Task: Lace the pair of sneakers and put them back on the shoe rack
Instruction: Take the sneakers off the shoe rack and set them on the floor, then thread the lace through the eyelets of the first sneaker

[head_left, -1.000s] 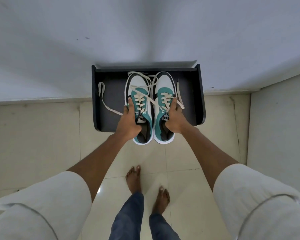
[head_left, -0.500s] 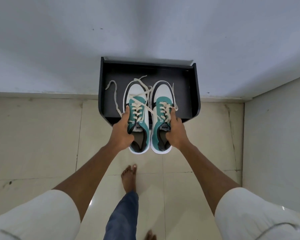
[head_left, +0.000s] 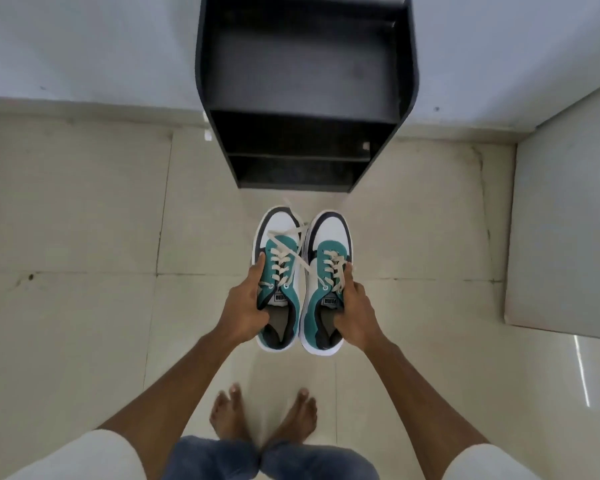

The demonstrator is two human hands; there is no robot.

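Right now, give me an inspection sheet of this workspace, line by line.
Surface: pale tiled floor, bare around the rack.
Job's things: left sneaker and right sneaker, teal, white and black, held side by side above the floor in front of the black shoe rack; laces threaded but loose, ends untied. The rack shelves in view hold nothing.
Clutter: nothing seen.
Grippers: left hand grips the left sneaker at its collar; right hand grips the right sneaker the same way.
Cables: nothing seen.
Surroundings: white wall behind the rack, a pale panel at right, bare feet below.
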